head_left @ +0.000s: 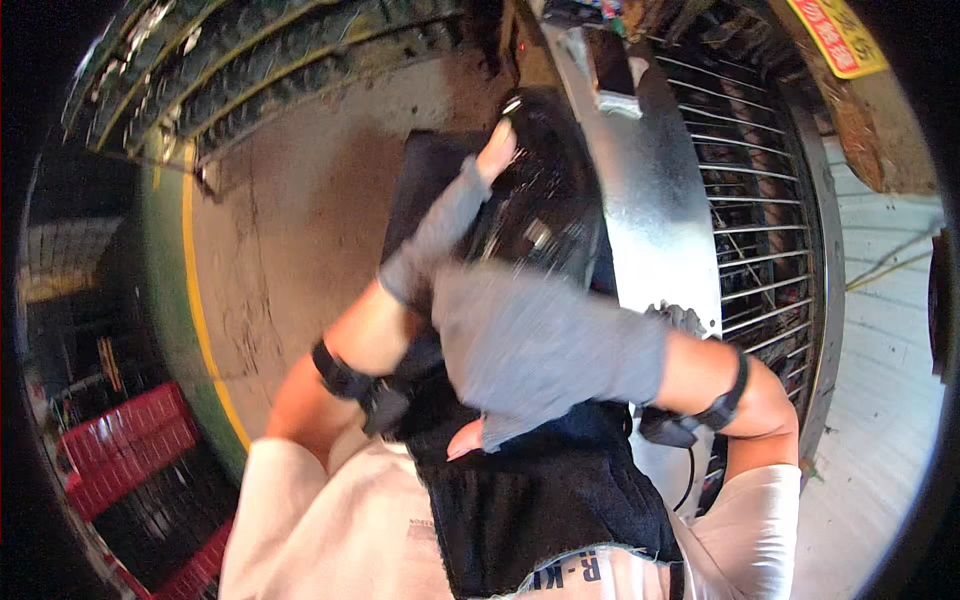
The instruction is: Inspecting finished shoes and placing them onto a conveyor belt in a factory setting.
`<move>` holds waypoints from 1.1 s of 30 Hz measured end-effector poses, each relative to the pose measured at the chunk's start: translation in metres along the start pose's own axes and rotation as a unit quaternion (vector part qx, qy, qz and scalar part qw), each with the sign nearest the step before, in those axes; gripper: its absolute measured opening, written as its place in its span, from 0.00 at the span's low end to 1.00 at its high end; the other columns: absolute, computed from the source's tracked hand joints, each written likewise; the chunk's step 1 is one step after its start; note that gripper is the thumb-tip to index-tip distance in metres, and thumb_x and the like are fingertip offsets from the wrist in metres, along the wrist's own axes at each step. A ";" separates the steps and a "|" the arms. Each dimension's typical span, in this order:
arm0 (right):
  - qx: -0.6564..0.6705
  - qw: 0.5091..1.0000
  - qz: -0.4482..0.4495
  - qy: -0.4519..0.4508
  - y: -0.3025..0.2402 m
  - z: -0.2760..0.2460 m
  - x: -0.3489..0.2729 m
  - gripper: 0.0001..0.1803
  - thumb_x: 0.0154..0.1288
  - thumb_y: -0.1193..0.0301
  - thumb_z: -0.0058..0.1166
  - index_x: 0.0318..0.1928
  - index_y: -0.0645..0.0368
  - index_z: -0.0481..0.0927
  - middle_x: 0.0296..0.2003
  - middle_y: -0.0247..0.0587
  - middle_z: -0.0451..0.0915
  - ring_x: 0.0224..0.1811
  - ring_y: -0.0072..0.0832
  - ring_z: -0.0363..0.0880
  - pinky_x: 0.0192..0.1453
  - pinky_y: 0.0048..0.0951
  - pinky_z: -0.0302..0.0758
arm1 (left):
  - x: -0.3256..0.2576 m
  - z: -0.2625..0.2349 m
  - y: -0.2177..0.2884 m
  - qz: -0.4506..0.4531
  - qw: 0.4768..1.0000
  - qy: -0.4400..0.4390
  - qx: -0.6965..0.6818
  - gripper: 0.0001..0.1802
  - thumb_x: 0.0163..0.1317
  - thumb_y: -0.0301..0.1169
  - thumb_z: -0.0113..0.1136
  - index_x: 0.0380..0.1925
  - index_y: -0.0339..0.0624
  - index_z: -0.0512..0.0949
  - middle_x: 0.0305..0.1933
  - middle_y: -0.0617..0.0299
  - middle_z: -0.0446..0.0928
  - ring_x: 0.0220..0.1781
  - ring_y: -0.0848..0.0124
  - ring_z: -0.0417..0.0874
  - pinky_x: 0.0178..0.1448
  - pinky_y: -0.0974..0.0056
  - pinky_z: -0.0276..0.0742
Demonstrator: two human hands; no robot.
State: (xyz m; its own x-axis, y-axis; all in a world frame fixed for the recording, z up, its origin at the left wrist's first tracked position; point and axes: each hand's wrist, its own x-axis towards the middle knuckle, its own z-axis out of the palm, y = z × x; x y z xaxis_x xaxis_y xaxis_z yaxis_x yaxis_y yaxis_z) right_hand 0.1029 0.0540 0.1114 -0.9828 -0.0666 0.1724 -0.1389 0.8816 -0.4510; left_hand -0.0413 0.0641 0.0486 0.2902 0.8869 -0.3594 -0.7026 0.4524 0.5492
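Note:
A glossy black piece with a rounded far end (545,160) lies before me, its near part hidden by my hands. My left hand (445,230), in a grey glove that bares the thumb tip, reaches along its left side. The thumb is stretched onto the black surface; the other fingers are out of sight. My right hand (540,355), gloved likewise, crosses over the near part, blurred by motion. Its bare thumb tip points toward me, and its fingers cannot be made out. Black cloth (540,500) covers my chest and lap.
A metal ledge (650,200) runs along the right, beside a rack of metal bars (745,210). Dark shelving with yellowish rails (250,80) stands at the far left. Below it are a yellow floor line (195,270) and a red slatted rack (130,445).

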 end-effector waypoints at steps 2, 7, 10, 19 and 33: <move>0.026 0.998 -0.005 0.052 0.000 0.091 -0.015 0.37 0.65 0.38 0.57 0.32 0.66 0.87 0.40 0.52 0.85 0.53 0.49 0.82 0.59 0.43 0.80 | -0.002 -0.010 -0.020 0.045 0.999 0.018 0.002 0.36 0.79 0.60 0.54 0.64 0.35 0.78 0.57 0.54 0.87 0.54 0.66 0.90 0.62 0.58 0.89; 0.039 0.858 0.259 0.443 -0.009 0.036 -0.057 0.32 0.59 0.59 0.74 0.60 0.62 0.81 0.58 0.50 0.81 0.64 0.48 0.80 0.74 0.49 0.73 | -0.027 -0.049 -0.023 0.066 0.995 -0.024 -0.073 0.46 0.76 0.69 0.46 0.69 0.34 0.73 0.59 0.48 0.84 0.56 0.58 0.90 0.63 0.51 0.90; 0.282 0.706 0.379 0.528 -0.001 0.049 -0.041 0.50 0.66 0.60 0.71 0.79 0.69 0.59 0.63 0.56 0.78 0.66 0.42 0.79 0.71 0.40 0.74 | -0.029 -0.029 -0.030 0.103 0.993 0.022 0.052 0.51 0.72 0.74 0.47 0.70 0.35 0.71 0.63 0.47 0.82 0.62 0.57 0.87 0.69 0.50 0.85; 0.257 0.788 0.313 0.464 0.004 0.005 -0.056 0.49 0.65 0.66 0.72 0.80 0.67 0.60 0.71 0.63 0.75 0.70 0.46 0.81 0.72 0.39 0.76 | -0.043 0.008 -0.032 0.230 0.938 -0.031 0.257 0.54 0.68 0.64 0.67 0.80 0.38 0.60 0.74 0.52 0.72 0.75 0.61 0.75 0.77 0.56 0.74; 0.649 0.528 0.292 0.463 0.004 0.069 -0.050 0.47 0.79 0.39 0.51 0.80 0.63 0.61 0.70 0.49 0.76 0.70 0.36 0.79 0.77 0.40 0.74 | -0.058 0.001 -0.002 0.314 0.868 0.013 0.384 0.47 0.76 0.59 0.60 0.76 0.27 0.66 0.74 0.48 0.75 0.78 0.62 0.72 0.81 0.57 0.64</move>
State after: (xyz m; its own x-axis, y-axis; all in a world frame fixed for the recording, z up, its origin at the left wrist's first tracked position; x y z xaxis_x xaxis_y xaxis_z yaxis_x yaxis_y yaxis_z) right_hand 0.1430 0.0288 0.0403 -0.5067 0.8263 -0.2458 -0.4018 -0.4786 -0.7807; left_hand -0.0561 0.0120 0.0688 -0.0158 0.9831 0.1823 -0.0729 -0.1829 0.9804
